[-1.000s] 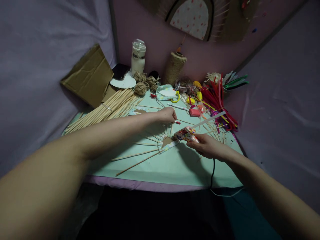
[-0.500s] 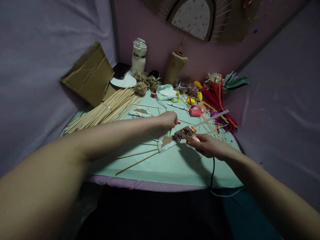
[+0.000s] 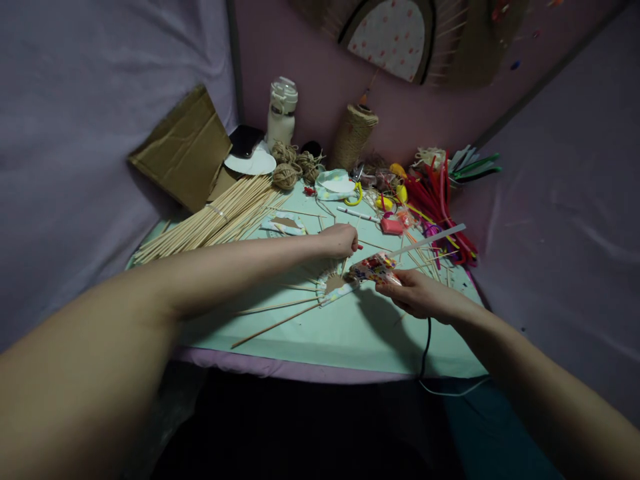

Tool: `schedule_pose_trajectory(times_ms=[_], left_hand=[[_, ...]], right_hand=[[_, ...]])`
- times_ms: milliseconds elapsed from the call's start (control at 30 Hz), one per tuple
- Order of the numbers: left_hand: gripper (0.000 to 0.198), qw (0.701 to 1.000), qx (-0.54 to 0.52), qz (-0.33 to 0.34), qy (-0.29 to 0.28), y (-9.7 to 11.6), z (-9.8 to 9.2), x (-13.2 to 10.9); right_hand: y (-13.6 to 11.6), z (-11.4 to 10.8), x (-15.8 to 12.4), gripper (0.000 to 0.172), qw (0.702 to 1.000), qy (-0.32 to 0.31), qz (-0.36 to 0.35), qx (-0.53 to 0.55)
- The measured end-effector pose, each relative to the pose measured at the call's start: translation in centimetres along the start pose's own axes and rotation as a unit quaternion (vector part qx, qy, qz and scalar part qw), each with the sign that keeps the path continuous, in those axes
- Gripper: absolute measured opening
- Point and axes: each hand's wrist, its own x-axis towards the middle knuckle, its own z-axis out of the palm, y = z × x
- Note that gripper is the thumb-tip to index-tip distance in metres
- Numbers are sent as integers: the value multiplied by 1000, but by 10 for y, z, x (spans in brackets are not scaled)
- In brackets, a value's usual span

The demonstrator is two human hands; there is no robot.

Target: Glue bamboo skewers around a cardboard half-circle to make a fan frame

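My left hand (image 3: 340, 241) is closed above the half-round cardboard piece (image 3: 334, 285), a small red-ended thing (image 3: 359, 247) poking out of its fist. Most of that thing is hidden by the fingers. In my right hand (image 3: 419, 293) is a hot glue gun (image 3: 375, 268) with a colourful pattern, a long translucent glue stick (image 3: 433, 239) jutting from its back. Its nozzle points left, at the right edge of the cardboard piece. Thin wooden sticks (image 3: 277, 325) fan out from the piece's curved, fabric-edged rim. My left forearm covers part of them.
A bundle of wooden skewers (image 3: 205, 223) lies at the left, before a leaning cardboard sheet (image 3: 185, 150). Twine balls (image 3: 286, 176), a twine spool (image 3: 353, 137) and a white bottle (image 3: 282, 113) stand behind. Red pipe cleaners (image 3: 435, 200) lie right. The gun's cord (image 3: 426, 350) hangs over the front edge.
The whole view has shifted slightly, so things appear a little further right. Both hands keep nearly the same pose and hold.
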Motion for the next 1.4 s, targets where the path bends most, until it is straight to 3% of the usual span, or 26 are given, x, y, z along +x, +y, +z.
schedule_pose_trajectory(times_ms=[800, 1233, 1400], left_hand=[[25, 1000, 5, -3, -6, -1, 2, 2], [19, 999, -34, -6, -6, -10, 9, 9], [24, 999, -53, -10, 4, -15, 14, 14]], right_hand=[[-4, 1, -2, 35, 996, 11, -8, -83], [-4, 4, -6, 32, 1000, 9, -9, 8], [-1, 3, -5, 30, 1000, 12, -11, -10]])
